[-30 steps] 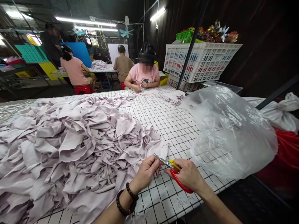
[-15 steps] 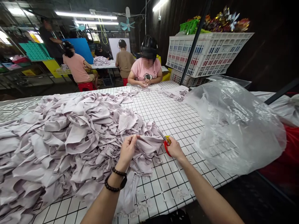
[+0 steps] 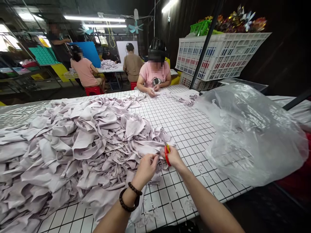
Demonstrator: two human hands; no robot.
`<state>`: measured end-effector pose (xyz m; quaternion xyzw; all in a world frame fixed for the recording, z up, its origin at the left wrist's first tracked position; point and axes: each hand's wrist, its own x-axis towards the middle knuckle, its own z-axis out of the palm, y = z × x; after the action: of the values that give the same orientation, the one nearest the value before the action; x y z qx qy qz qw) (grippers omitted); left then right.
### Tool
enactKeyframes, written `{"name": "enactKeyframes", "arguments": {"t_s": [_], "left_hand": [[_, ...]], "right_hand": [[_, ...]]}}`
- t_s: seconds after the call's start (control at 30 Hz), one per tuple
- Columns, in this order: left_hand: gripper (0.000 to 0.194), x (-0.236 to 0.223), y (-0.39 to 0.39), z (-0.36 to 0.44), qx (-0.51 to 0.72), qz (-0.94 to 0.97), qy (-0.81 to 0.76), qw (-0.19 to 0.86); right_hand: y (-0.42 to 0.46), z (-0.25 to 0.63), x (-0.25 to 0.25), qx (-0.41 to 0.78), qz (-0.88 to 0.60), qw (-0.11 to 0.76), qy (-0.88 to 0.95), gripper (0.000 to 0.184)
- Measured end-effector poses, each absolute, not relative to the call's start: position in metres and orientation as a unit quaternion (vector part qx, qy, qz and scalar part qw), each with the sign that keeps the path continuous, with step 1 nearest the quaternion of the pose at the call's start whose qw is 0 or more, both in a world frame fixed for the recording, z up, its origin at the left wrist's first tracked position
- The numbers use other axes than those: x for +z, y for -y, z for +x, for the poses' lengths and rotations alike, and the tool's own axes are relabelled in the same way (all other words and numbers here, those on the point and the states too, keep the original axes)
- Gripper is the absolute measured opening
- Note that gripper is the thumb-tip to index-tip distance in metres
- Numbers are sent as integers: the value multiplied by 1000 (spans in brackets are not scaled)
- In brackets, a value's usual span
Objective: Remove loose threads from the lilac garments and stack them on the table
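Note:
A big heap of pale lilac fabric pieces [image 3: 73, 142] covers the left of a white table with a black grid [image 3: 189, 129]. My left hand [image 3: 145, 168], with dark bead bracelets at the wrist, pinches a fabric piece at the heap's near right edge. Close beside it, my right hand [image 3: 173, 157] grips small scissors with red and yellow handles [image 3: 167, 152], their blades pointing up against the same fabric. Small offcuts [image 3: 148, 218] lie along the table's front edge.
A large clear plastic bag [image 3: 250, 129] bulges on the table's right. White crates [image 3: 218, 55] stand behind it with a dark slanted pole. A person in a pink shirt [image 3: 154, 76] works at the far end; other people sit at tables behind.
Both hands went from the table's front edge out to the heap, then drew back a little. My left hand shifted right, closer to the scissors, and now pinches fabric.

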<state>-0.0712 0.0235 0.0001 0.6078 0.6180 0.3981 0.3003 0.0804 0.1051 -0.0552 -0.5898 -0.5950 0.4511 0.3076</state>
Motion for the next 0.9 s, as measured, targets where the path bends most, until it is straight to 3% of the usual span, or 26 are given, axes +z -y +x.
{"name": "enactKeyframes", "arguments": {"t_s": [0.17,0.4,0.6,0.77,0.9], "left_hand": [[24,-26,-47,-51,406,515,-568,497],[39,-15,-54,-37,378,367,-430,733],[30,-23,-52,-29,429,242,-322,809],[10,-32,-46,-15,413,61,-309,854],[6,-37,-43,-3,398,10,-323,859]], "right_hand": [[-106,108,-31,474,-540,338,607,21],[-94,120,3,542,-470,352,601,21],[-89,129,18,663,-413,351,516,23],[-85,146,16,673,-413,369,490,19],[-84,168,13,641,-450,388,486,21]]}}
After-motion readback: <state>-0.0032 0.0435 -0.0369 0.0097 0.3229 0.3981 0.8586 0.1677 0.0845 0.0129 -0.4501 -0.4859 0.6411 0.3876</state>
